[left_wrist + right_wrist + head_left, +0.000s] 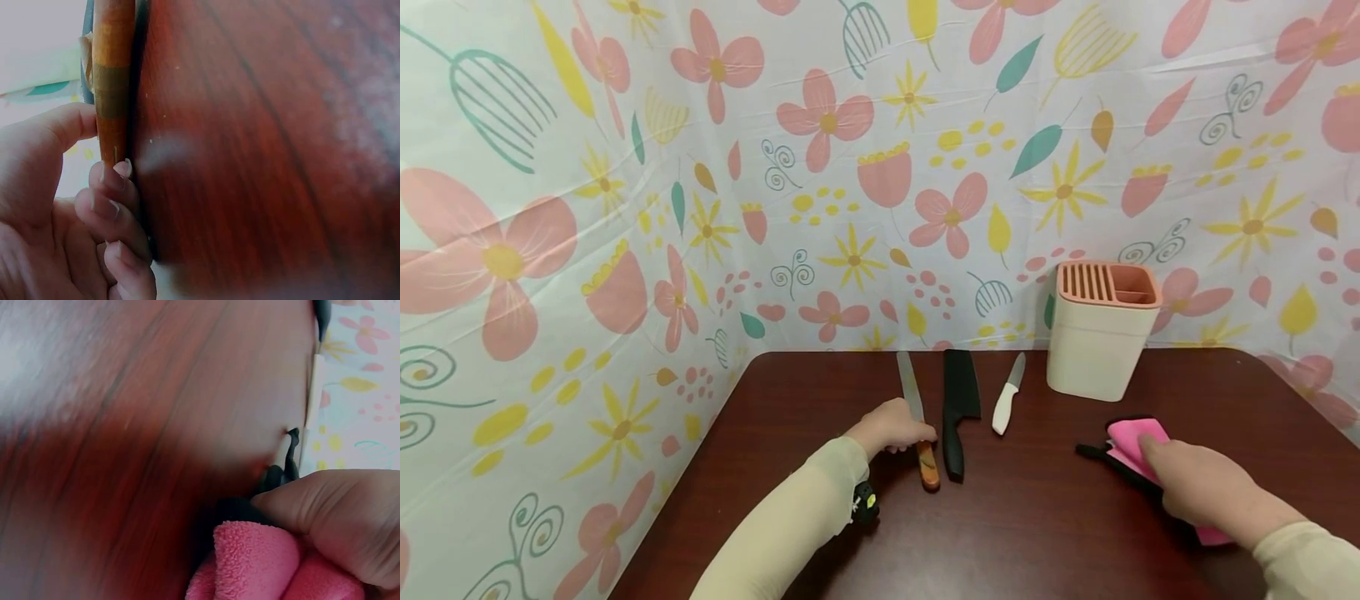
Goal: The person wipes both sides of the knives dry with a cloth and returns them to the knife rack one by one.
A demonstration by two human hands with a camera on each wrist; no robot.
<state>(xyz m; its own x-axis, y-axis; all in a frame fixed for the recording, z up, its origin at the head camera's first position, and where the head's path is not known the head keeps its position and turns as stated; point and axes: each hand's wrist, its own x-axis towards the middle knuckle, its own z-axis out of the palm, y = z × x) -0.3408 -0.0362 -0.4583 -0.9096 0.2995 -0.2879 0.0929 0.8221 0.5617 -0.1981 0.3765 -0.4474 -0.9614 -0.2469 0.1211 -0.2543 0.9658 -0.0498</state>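
Observation:
A long knife [910,383] with a brown wooden handle [928,468] lies on the table, its blade pointing to the wall. My left hand [891,427] pinches it where handle and blade meet. In the left wrist view, the thumb and fingertips [112,178] are at the banded handle. My right hand [1198,483] grips a folded pink cloth [1138,435] with black edging and a black loop. The right wrist view shows the fluffy cloth [256,562] bunched under the thumb. Right of the long knife lie a black cleaver [961,392] and a small white-handled knife [1006,404].
A cream knife holder [1097,350] with a slotted pink-orange top stands at the back right of the dark brown table [1000,525]. A flower-printed sheet [880,208] hangs behind the table and along its left side.

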